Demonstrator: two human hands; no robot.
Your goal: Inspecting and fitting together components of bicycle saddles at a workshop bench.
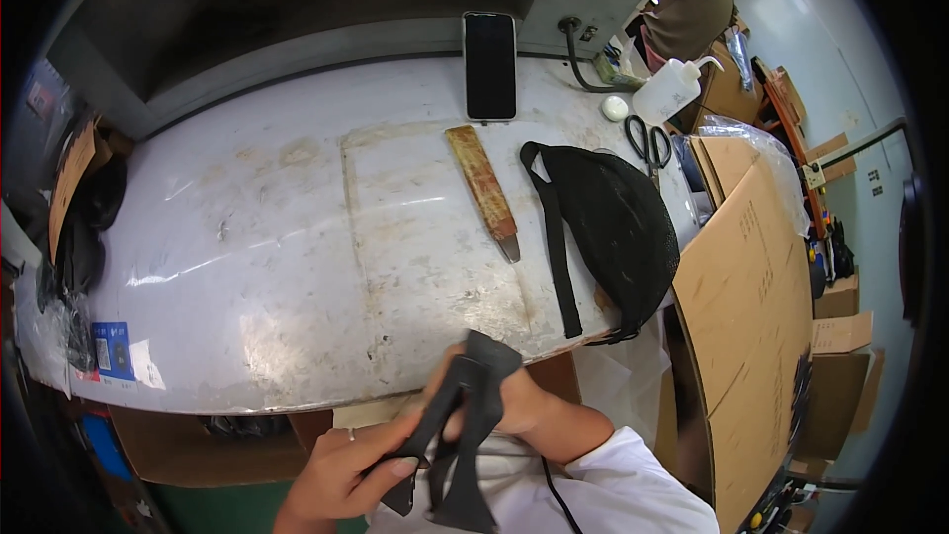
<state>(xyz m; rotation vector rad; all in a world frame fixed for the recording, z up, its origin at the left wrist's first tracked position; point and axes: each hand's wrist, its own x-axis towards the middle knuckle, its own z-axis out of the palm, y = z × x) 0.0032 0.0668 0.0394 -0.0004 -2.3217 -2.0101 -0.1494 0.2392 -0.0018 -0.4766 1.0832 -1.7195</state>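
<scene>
In front of my body, below the table's near edge, both hands hold a dark, flat, strap-like piece (457, 415) with slots and loose ends. My left hand (348, 470), with a ring on one finger, pinches its lower left part between thumb and fingers. On the other side, my right hand (519, 401) grips the upper part, its fingers mostly hidden behind the dark material. Past the hands lies a knife (481, 188) with a worn, tape-wrapped handle and a short blade pointing toward me. To its right rests a black mesh pouch (618, 227) with a strap.
A phone (490, 67) lies at the back of the white table (267, 287). Scissors (649, 145), a white round lid (615, 108) and a squeeze bottle (674, 89) stand near the right edge. A large cardboard box (746, 316) flanks the right side. Another person (689, 10) is beyond.
</scene>
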